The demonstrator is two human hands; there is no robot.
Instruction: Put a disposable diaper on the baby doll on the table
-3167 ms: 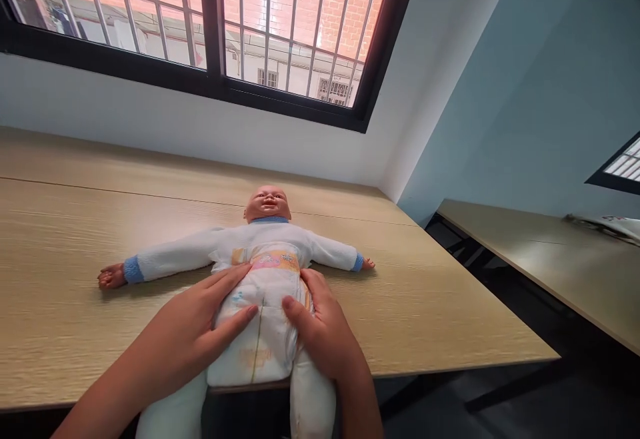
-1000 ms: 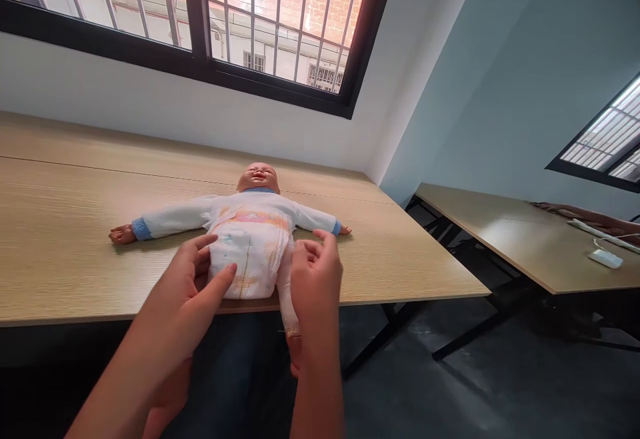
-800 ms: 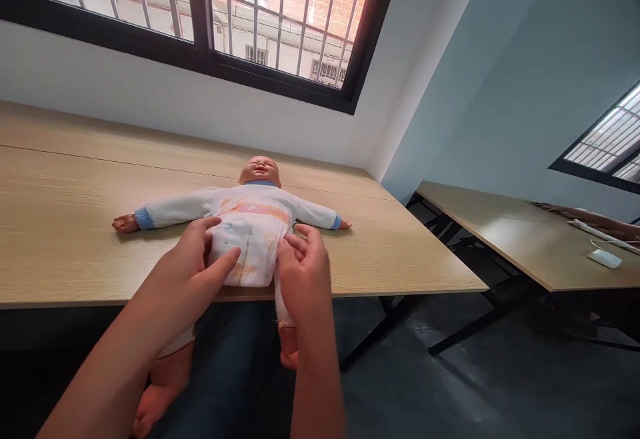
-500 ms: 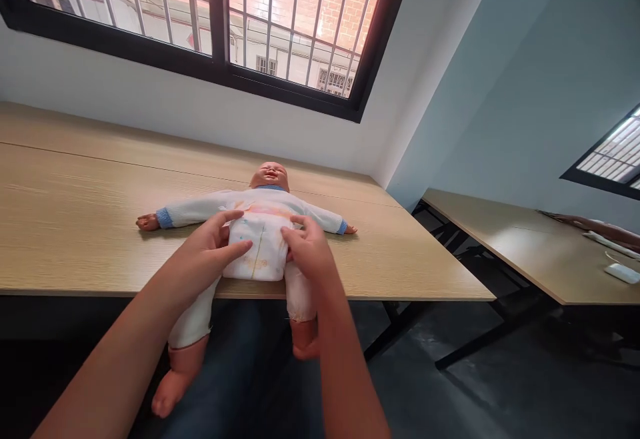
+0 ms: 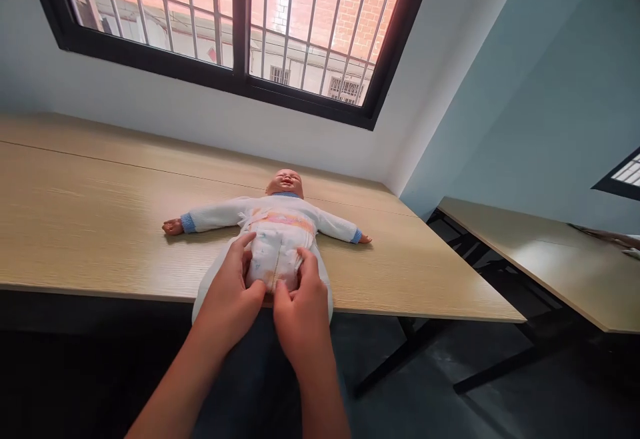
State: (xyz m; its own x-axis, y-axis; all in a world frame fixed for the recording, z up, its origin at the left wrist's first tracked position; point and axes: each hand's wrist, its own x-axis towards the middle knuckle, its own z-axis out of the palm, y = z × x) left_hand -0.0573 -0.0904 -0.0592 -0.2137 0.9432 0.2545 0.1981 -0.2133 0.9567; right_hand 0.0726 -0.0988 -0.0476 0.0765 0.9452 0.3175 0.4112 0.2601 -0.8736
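Observation:
A baby doll [image 5: 286, 184] in a white long-sleeved outfit with blue cuffs lies on its back, arms spread, its legs towards me. A white diaper [image 5: 274, 249] with a yellow centre line and orange markings covers its lower body. My left hand [image 5: 233, 296] is curled round the diaper's left side, thumb at the lower edge. On the opposite side my right hand [image 5: 303, 302] grips it too, the thumb close to the other thumb. Both hands and forearms hide most of the doll's legs.
The doll lies on a light wooden table [image 5: 100, 226], at its front edge. A barred window [image 5: 240, 32] is in the wall behind. To the right stands a second wooden table [image 5: 530, 246] with dark legs and some items at its far side.
Both hands have slid down the diaper from its upper sides to its lower part, and the thumbs have come closer together. The view has shifted slightly left.

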